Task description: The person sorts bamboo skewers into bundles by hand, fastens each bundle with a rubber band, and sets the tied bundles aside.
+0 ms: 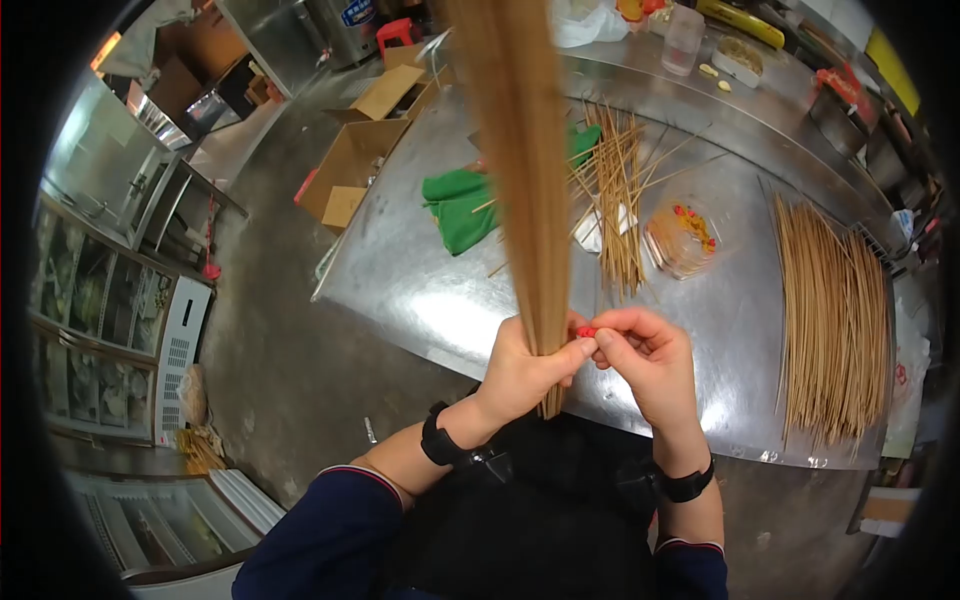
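My left hand (525, 372) is closed around a thick bundle of bamboo skewers (535, 220), which stands nearly upright and is blurred in its upper part. Just to the right of the bundle, my right hand (648, 360) pinches a small red rubber band (586, 332) between thumb and fingertips. The band is bunched up, and the left thumb tip is right by it. Beyond the hands, a clear plastic tub (682, 240) holds small red and yellow pieces. Loose skewers (620, 200) lie in a crossed heap beside it.
A large pile of skewers (832, 325) lies on the right of the steel table (400, 290). Behind the bundle is a green cloth (462, 208). An open cardboard box (350, 165) stands at the table's left edge. A cup (682, 42) stands on the back shelf.
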Demonstrator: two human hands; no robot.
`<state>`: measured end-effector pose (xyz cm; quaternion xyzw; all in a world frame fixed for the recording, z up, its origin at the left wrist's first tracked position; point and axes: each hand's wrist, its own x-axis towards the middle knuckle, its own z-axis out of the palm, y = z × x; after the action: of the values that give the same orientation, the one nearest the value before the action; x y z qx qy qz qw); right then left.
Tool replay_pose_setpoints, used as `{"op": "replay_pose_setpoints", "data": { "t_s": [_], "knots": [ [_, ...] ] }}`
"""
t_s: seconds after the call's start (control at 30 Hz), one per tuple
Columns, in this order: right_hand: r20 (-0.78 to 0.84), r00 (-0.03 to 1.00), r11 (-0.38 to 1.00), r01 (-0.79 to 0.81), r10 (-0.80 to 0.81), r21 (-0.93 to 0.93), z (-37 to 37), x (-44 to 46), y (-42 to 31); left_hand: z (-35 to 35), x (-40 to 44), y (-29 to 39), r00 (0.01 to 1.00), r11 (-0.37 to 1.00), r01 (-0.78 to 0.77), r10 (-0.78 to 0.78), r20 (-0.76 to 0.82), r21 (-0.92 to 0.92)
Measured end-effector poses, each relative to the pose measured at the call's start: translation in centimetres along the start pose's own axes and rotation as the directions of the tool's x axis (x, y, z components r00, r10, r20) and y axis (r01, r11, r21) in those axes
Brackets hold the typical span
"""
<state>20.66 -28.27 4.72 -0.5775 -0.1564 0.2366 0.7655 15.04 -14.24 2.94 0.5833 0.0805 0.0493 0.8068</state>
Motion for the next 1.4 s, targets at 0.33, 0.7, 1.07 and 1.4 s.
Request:
{"op": "replay_pose_setpoints", "data": {
  "t_s": [0.33,0.7,1.07,1.4],
  "knots": [
    [0.054,0.949,0.806,0.294,-0.311,-0.513,0.5,-0.7,0.3,-0.9,-0.9,0.5,0.996,0.942,-0.094,0.088,-0.032,-0.323],
    [-0.158,0.963,0.899,0.261,-0.218,0.35,2.0,1.2,2.2,-1.1,0.0,-0.7,0.992,0.995,-0.025,0.012,-0.128,-0.101],
    [0.545,0.765,0.705,-0.594,0.344,0.388,2.9,-0.5,3.4,-4.0,1.1,1.1,0.932,0.943,-0.204,0.27,-0.243,0.263],
    [0.212,0.976,0.998,-0.053,0.058,-0.029,0.5,0.7,3.6,-4.6,1.4,3.2,0.99,0.91,-0.14,0.123,-0.068,-0.39]
  ]
}}
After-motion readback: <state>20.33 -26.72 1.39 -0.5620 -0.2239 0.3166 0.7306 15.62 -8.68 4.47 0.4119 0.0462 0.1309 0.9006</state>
